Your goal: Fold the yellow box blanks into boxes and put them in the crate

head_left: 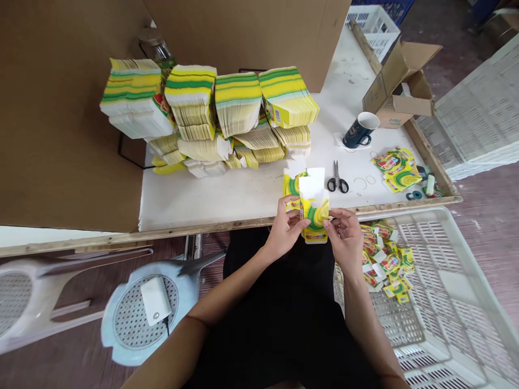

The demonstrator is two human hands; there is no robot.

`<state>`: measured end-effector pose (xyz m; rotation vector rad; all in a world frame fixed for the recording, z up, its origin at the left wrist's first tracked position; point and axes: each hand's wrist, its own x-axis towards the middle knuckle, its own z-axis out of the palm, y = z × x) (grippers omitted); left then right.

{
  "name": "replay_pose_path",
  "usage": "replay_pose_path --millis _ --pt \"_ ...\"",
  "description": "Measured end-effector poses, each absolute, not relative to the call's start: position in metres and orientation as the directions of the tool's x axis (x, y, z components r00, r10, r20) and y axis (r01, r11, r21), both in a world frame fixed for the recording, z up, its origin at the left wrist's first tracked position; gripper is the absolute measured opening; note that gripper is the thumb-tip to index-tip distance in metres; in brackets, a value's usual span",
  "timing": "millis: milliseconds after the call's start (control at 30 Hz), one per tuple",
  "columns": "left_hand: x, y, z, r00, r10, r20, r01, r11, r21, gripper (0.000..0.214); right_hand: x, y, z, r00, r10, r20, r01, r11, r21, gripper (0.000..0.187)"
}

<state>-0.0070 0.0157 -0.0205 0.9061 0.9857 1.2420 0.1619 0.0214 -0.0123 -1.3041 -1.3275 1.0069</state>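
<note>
The carton [313, 217] is held across the table's front edge [227, 225], pinched between thumb and fingers by the left hand [284, 231] at 9 o'clock and the right hand [347, 237] at 3. Bare tabletop [227, 199] opens toward 9–10 o'clock; stacks [239, 105] bound 11, scissors [338, 182] crowd 1, a basket [433, 259] lies at 4. The carton's long axis runs 12 to 6, white end toward 12.
</note>
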Motion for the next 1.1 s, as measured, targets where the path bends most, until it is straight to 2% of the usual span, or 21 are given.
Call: replay_pose_path --millis 100,133,200,333,400,467,600,667,700,767,867,967,1033,1100 --pt "-0.013 0.013 -0.016 0.189 0.981 -0.042 -0.286 0.096 0.953 0.078 0.172 0.025 -0.009 -0.103 0.99 0.094 0.148 0.108 -0.983 0.06" --pt "-0.015 0.013 -0.015 0.222 0.975 -0.018 -0.281 0.081 0.956 0.075 0.175 0.026 -0.008 -0.143 0.985 0.091 0.135 0.111 -0.985 0.063" --pt "-0.018 0.014 -0.015 0.269 0.963 0.032 -0.275 0.045 0.96 0.064 0.179 0.027 -0.005 -0.194 0.978 0.079 0.121 0.104 -0.987 0.06" --pt "-0.021 0.013 -0.019 0.346 0.938 0.026 -0.247 0.065 0.967 0.045 0.186 0.026 0.002 -0.248 0.968 0.031 0.175 0.077 -0.982 0.033" --pt "-0.02 0.011 -0.021 0.381 0.925 -0.006 -0.221 0.097 0.971 0.042 0.188 0.026 0.005 -0.25 0.968 0.018 0.244 0.08 -0.966 0.023" --pt "-0.019 0.01 -0.022 0.401 0.915 -0.027 -0.203 0.118 0.972 0.043 0.189 0.026 0.007 -0.23 0.972 0.044 0.299 0.114 -0.947 0.025" --pt "-0.018 0.009 -0.021 0.43 0.9 -0.067 -0.259 0.194 0.946 0.072 0.186 0.027 0.002 -0.135 0.984 0.119 0.271 0.152 -0.951 0.025" --pt "-0.018 0.011 -0.02 0.444 0.895 -0.051 -0.269 0.187 0.945 0.079 0.185 0.027 -0.002 -0.082 0.991 0.108 0.223 0.124 -0.967 0.034" --pt "-0.018 0.011 -0.02 0.441 0.897 -0.034 -0.26 0.164 0.952 0.075 0.186 0.027 -0.004 -0.071 0.991 0.112 0.221 0.125 -0.967 0.04" --pt "-0.019 0.012 -0.02 0.408 0.913 0.0 -0.226 0.101 0.969 0.06 0.19 0.028 -0.004 -0.08 0.982 0.171 0.262 0.186 -0.947 0.035" --pt "-0.017 0.011 -0.02 0.362 0.932 0.025 -0.161 0.036 0.986 0.047 0.197 0.027 0.001 -0.128 0.96 0.249 0.326 0.278 -0.903 0.05" --pt "-0.014 0.009 -0.022 0.348 0.937 0.033 -0.134 0.015 0.991 0.05 0.199 0.026 0.007 -0.203 0.976 0.081 0.385 0.156 -0.91 0.039" --pt "-0.012 0.009 -0.023 0.37 0.928 0.042 -0.141 0.012 0.99 0.052 0.196 0.026 0.007 -0.211 0.977 -0.03 0.412 0.061 -0.909 0.046" --pt "-0.011 0.009 -0.024 0.397 0.916 0.051 -0.162 0.016 0.987 0.053 0.193 0.026 0.005 -0.182 0.981 -0.062 0.437 0.024 -0.899 0.044"
